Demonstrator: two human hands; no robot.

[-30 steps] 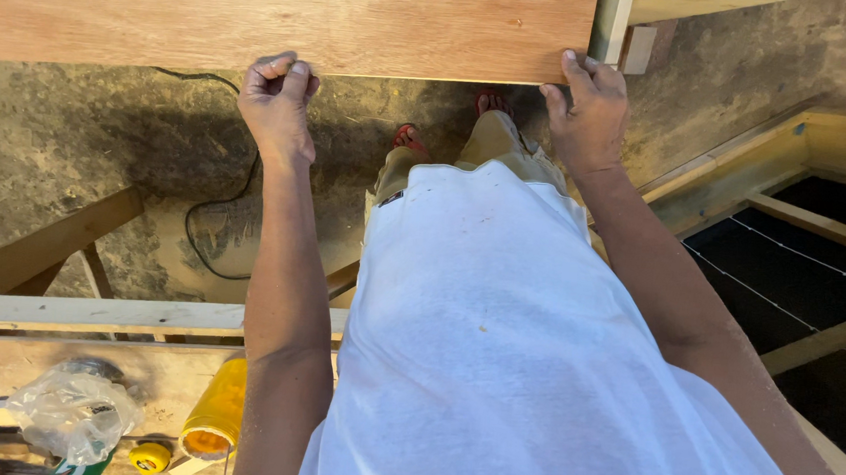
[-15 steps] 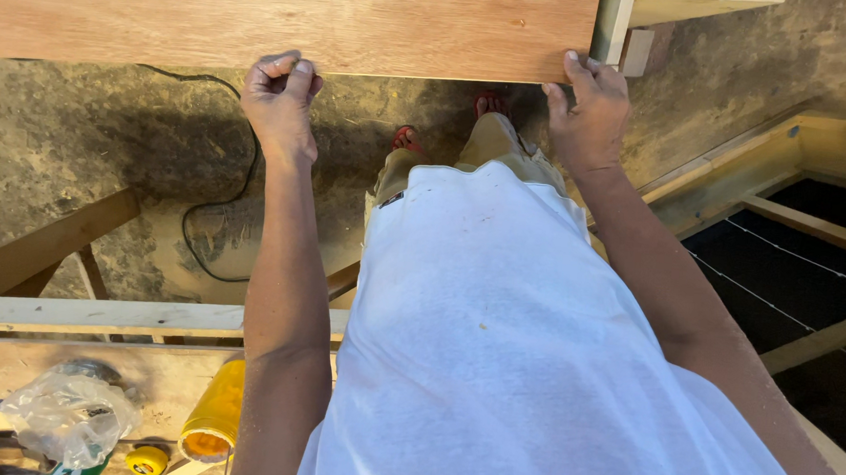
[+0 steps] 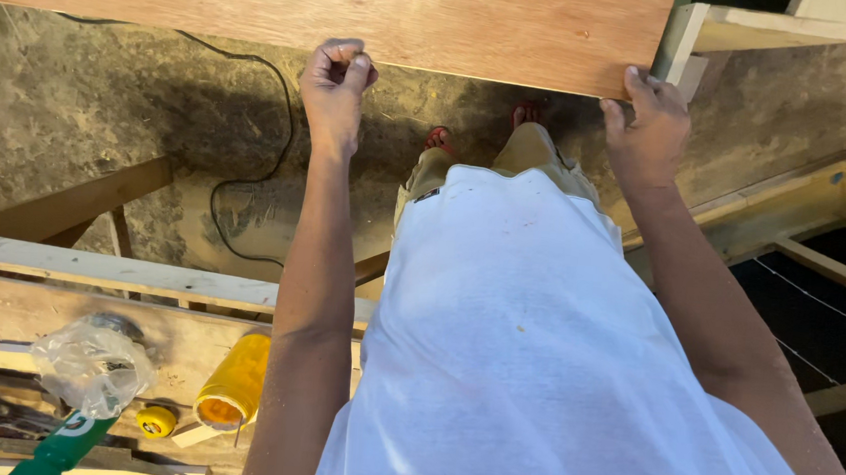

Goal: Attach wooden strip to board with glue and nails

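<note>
Both hands grip the near edge of a long plywood board (image 3: pixel 359 9) that spans the top of the view. The left hand (image 3: pixel 335 81) is curled into a loose fist, fingers folded over the board's lower edge with the thumb tucked beside them. The right hand (image 3: pixel 650 119) sits further along, near the board's end, fingers spread a little and hooked over the edge, thumb below. Between the two hands the edge runs straight, tilted slightly down toward the right hand.

Just beyond the right hand a pale wooden frame (image 3: pixel 739 27) meets the board's end; whether they touch cannot be told. Below the hands lies a dusty floor (image 3: pixel 78 109) with a black cable (image 3: pixel 252 159) looping across it, and the person's red sandals (image 3: pixel 439 136) show under the left hand.

Down beside the left forearm a rough tabletop (image 3: pixel 127 278) of planks carries a yellow roll (image 3: pixel 233 382) lying on its side, a small yellow cap (image 3: pixel 155 420) next to it and a crumpled clear plastic bag (image 3: pixel 92 364).

As things stand, the board is held and lined up against the frame, but no nail, screw or clamp is visible along it, so fixing it looks not yet done.
</note>
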